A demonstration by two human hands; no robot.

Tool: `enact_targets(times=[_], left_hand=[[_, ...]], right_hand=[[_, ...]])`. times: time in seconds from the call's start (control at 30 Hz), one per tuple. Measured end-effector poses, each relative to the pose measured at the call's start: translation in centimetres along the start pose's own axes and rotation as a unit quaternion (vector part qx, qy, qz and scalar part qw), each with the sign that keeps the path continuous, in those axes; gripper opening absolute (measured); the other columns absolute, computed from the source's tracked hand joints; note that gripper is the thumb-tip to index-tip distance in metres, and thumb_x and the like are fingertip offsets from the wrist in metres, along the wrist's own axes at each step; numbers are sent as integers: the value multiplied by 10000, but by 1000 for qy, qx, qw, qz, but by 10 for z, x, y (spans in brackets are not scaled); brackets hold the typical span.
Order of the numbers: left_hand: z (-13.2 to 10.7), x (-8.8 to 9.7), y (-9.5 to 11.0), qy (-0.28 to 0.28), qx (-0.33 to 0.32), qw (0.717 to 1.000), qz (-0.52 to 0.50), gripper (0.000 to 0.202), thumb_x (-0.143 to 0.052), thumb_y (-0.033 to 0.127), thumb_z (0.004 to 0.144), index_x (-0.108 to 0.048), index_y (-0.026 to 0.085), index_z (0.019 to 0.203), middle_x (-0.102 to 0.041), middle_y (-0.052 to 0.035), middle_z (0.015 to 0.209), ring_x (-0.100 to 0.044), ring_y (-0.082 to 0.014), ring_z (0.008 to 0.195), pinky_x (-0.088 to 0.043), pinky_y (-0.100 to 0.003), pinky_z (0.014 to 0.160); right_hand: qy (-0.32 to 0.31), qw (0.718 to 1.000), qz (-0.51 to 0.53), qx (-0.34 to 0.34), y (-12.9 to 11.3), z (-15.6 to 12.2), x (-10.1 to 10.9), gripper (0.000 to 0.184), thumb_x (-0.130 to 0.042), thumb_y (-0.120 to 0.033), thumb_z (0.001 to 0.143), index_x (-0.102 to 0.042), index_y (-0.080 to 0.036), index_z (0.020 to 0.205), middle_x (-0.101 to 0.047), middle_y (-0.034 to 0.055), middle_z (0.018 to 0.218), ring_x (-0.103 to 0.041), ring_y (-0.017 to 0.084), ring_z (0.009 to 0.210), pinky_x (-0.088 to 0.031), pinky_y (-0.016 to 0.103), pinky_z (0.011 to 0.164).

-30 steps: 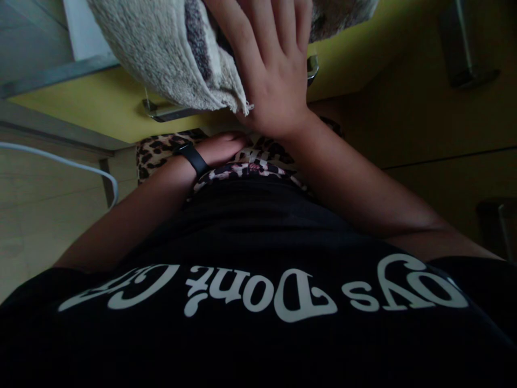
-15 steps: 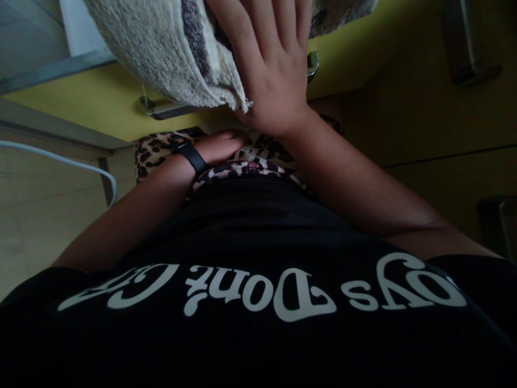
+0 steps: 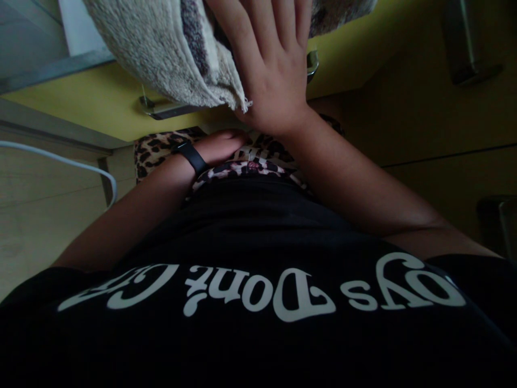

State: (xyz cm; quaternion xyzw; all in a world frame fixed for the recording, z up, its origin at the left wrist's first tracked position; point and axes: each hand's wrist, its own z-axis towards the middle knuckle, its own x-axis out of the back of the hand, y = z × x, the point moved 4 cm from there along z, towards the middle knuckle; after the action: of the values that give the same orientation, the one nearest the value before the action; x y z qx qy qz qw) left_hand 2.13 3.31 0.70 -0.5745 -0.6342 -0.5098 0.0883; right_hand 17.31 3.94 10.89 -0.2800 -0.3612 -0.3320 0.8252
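Observation:
My right hand (image 3: 275,75) is at the top middle, back up, on a beige terry towel (image 3: 161,54) with a dark stripe. Its fingers stretch forward over the towel, slightly apart, and the tips run out of the frame. The thumb is hidden under the towel's frayed corner, so the cloth lies between thumb and fingers. Lower down, my left hand (image 3: 228,141), with a black watch band (image 3: 191,157) at the wrist, hangs near the leopard-print shorts (image 3: 153,153). Its fingers are out of sight, and whether they hold anything does not show.
Yellow drawer fronts (image 3: 100,102) stand close before me, with a metal handle (image 3: 169,110) jutting out under the towel. A grey counter edge (image 3: 56,69) crosses the upper left. Another handle (image 3: 470,54) sticks out at the right. A white cable (image 3: 81,161) curves at the left.

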Motion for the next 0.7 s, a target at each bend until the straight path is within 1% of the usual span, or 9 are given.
enact_targets(times=[0.1, 0.17, 0.23, 0.33, 0.4, 0.47, 0.53, 0.6, 0.7], left_hand=[[1, 1, -2, 6, 12, 1000, -17, 454, -413, 364, 1125, -763, 168, 1339, -744, -56, 1417, -621, -276, 1437, -406, -351, 1321], [1, 2, -2, 6, 16, 999, -33, 462, -425, 396, 1117, -765, 167, 1331, -738, -55, 1433, -593, -288, 1474, -386, -377, 1336], [1, 2, -2, 9, 12, 999, -40, 472, -420, 412, 1110, -766, 172, 1323, -739, -56, 1432, -604, -281, 1458, -410, -359, 1317], [-1, 3, 0, 8, 17, 999, -37, 481, -415, 420, 1104, -769, 170, 1313, -747, -59, 1411, -626, -276, 1421, -436, -346, 1292], [-1, 2, 0, 5, 25, 999, -35, 478, -420, 412, 1101, -771, 171, 1316, -746, -57, 1413, -614, -277, 1435, -408, -356, 1315], [-1, 2, -1, 8, 19, 999, -34, 470, -426, 408, 1099, -769, 178, 1324, -746, -53, 1419, -589, -275, 1469, -360, -363, 1349], [1, 1, -3, 13, 9, 999, -33, 470, -426, 411, 1104, -765, 179, 1332, -741, -55, 1433, -563, -276, 1504, -317, -367, 1375], [3, 0, -5, 11, 4, 999, -38, 486, -420, 422, 1112, -757, 171, 1358, -729, -67, 1463, -554, -281, 1519, -305, -378, 1385], [4, -1, -7, 8, -2, 1000, -28, 510, -397, 414, 1126, -750, 148, 1382, -734, -83, 1458, -598, -278, 1464, -321, -399, 1381]], right_hand=[[4, 1000, 25, -5, 1, 0, 0, 827, -84, -429, 922, -402, -305, 1676, -413, -114, 1728, -433, 159, 1651, -259, 355, 1417], [13, 1000, 24, -3, 0, -1, 1, 830, -88, -422, 916, -414, -311, 1671, -425, -115, 1722, -443, 155, 1643, -276, 345, 1406], [14, 1000, 7, 2, -1, -1, 1, 866, -60, -386, 889, -413, -296, 1675, -430, -110, 1719, -454, 152, 1635, -302, 338, 1388], [14, 1000, -19, 8, -1, -2, 1, 917, -25, -330, 848, -401, -288, 1683, -423, -114, 1722, -459, 142, 1632, -310, 341, 1379], [21, 999, -28, 13, -1, -2, 1, 940, -13, -298, 827, -402, -282, 1683, -427, -120, 1719, -471, 137, 1625, -321, 336, 1372], [26, 999, -35, 17, 0, -2, 0, 954, -5, -281, 817, -402, -276, 1684, -429, -121, 1719, -479, 138, 1620, -335, 334, 1366], [27, 999, -33, 18, 0, -2, 0, 930, -19, -296, 836, -403, -282, 1683, -432, -119, 1718, -477, 138, 1622, -336, 335, 1366], [26, 999, -32, 17, 0, -2, -1, 888, -50, -332, 868, -402, -289, 1683, -431, -116, 1720, -465, 131, 1631, -325, 329, 1373], [24, 999, -32, 16, 0, -2, 0, 878, -60, -350, 876, -397, -289, 1684, -427, -113, 1724, -460, 128, 1634, -316, 327, 1379]])
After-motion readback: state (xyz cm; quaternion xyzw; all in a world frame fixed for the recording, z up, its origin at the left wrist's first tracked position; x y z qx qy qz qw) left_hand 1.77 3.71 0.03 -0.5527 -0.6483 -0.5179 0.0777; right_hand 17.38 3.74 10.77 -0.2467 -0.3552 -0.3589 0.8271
